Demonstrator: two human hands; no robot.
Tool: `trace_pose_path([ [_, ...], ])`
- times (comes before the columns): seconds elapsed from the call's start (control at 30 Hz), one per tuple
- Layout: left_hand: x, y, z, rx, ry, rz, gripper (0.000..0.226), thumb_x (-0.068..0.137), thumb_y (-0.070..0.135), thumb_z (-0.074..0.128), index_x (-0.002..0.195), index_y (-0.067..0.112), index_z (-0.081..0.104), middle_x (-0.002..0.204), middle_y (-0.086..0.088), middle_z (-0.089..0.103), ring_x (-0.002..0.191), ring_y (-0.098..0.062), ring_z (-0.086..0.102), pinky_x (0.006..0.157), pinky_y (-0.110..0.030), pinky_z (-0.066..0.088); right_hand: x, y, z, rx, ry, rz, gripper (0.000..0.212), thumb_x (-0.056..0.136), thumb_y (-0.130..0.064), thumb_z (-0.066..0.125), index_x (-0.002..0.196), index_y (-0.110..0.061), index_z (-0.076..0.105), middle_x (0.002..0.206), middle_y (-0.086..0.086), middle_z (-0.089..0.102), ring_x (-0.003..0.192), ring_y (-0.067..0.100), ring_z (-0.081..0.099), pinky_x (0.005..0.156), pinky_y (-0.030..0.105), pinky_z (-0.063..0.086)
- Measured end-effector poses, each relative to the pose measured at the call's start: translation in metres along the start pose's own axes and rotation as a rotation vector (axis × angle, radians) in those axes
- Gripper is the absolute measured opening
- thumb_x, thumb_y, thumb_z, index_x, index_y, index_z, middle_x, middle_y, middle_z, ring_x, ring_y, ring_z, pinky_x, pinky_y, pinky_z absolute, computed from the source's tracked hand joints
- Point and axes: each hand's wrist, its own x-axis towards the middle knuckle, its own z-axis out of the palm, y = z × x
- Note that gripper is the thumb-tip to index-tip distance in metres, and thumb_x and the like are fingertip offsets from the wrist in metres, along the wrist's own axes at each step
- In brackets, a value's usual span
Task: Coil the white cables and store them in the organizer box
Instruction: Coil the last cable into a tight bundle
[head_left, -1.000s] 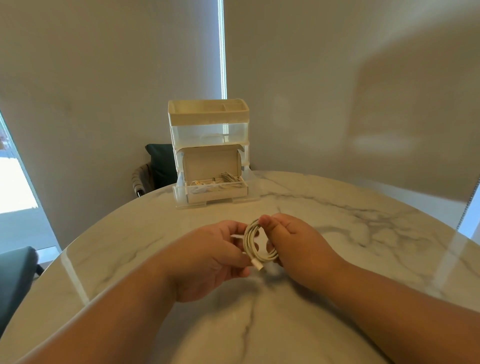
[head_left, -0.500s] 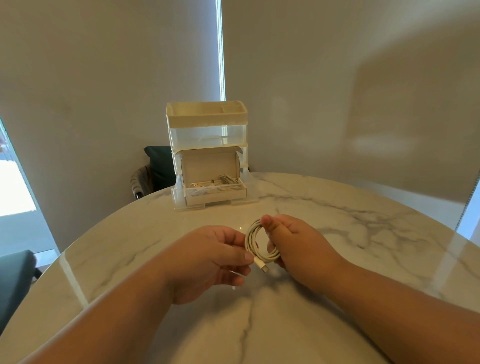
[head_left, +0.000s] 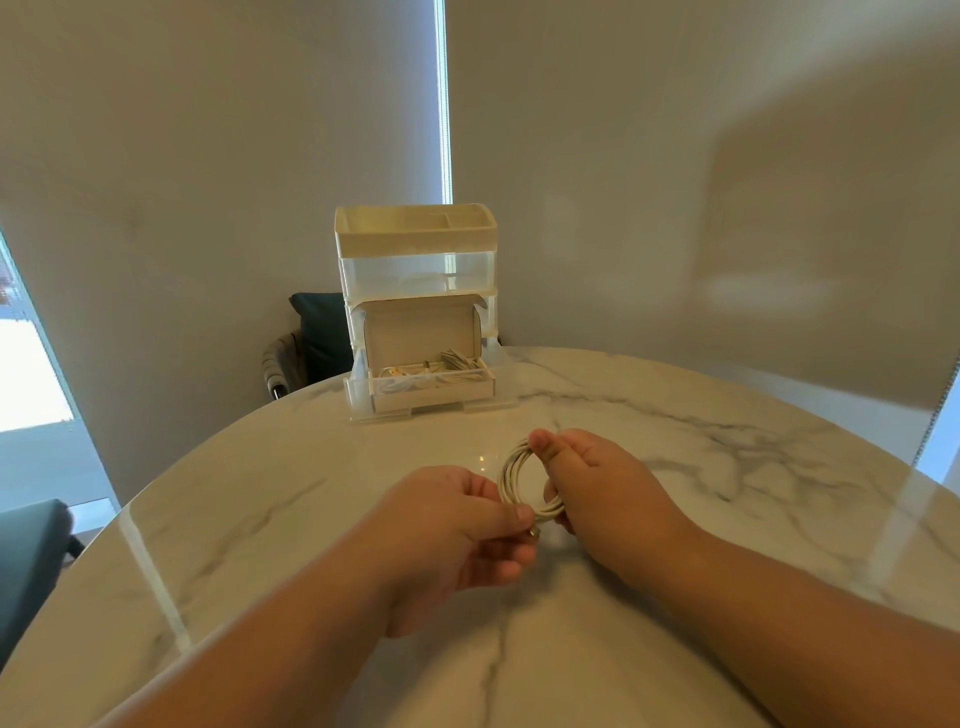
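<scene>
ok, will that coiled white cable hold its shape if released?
Probably floppy: the right hand grips the white cable to bunch its loops. May spring loose if released; the left hand pinches its free end. Likely light: thin strands.

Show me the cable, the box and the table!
cable (head_left: 506, 473): head view, coil's left side.
box (head_left: 415, 247): head view, top tray's front wall.
table (head_left: 727, 467): head view, bare marble.

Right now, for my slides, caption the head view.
Left hand and right hand hold a coiled white cable before the organizer box.
</scene>
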Motion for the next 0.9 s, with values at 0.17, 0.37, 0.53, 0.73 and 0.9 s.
trace_pose_path([
  [0.17,-0.003,0.007,-0.011,-0.04,-0.037,-0.069,0.011,0.086,-0.006,0.065,0.089,0.002,0.059,0.072,-0.017,0.066,0.055,-0.018,0.062,0.05,-0.023,0.053,0.003,0.003,-0.001,-0.043,0.069,-0.043,0.049,0.098,-0.051,0.046,0.08,-0.008,0.058,0.079,0.012,0.067,0.073,0.028,0.061,0.071,0.043,0.048],
  [0.37,-0.006,0.014,-0.028,0.04,-0.184,-0.142,0.009,0.085,-0.005,0.065,0.088,0.003,0.065,0.072,-0.014,0.064,0.057,-0.016,0.059,0.05,-0.022,0.051,0.001,-0.001,-0.004,-0.083,0.084,-0.101,0.045,0.099,-0.047,0.047,0.073,-0.011,0.054,0.077,0.011,0.064,0.069,0.023,0.056,0.064,0.035,0.043],
  [0.53,-0.005,0.017,-0.037,0.172,-0.209,-0.106,0.01,0.085,-0.006,0.065,0.085,0.004,0.066,0.072,-0.014,0.063,0.057,-0.017,0.057,0.052,-0.023,0.051,0.001,-0.001,-0.006,-0.062,0.051,-0.101,0.045,0.098,-0.047,0.05,0.077,-0.007,0.057,0.078,0.014,0.065,0.067,0.023,0.054,0.064,0.037,0.043],
  [0.73,0.003,0.003,-0.03,0.528,-0.028,0.011,0.013,0.083,-0.002,0.071,0.082,0.009,0.065,0.069,-0.011,0.068,0.059,-0.02,0.063,0.056,-0.026,0.051,-0.003,0.0,0.001,0.127,-0.069,0.095,0.046,0.097,-0.048,0.053,0.074,-0.008,0.056,0.051,-0.004,0.051,0.042,0.009,0.043,0.045,0.021,0.035],
  [0.9,0.016,-0.008,-0.017,0.603,0.184,0.165,0.014,0.079,0.007,0.077,0.082,0.01,0.064,0.065,-0.007,0.068,0.057,-0.017,0.064,0.051,-0.024,0.048,-0.004,-0.001,0.007,0.363,-0.139,0.197,0.041,0.096,-0.049,0.054,0.067,-0.021,0.054,0.053,-0.001,0.05,0.041,0.013,0.04,0.043,0.023,0.028],
])
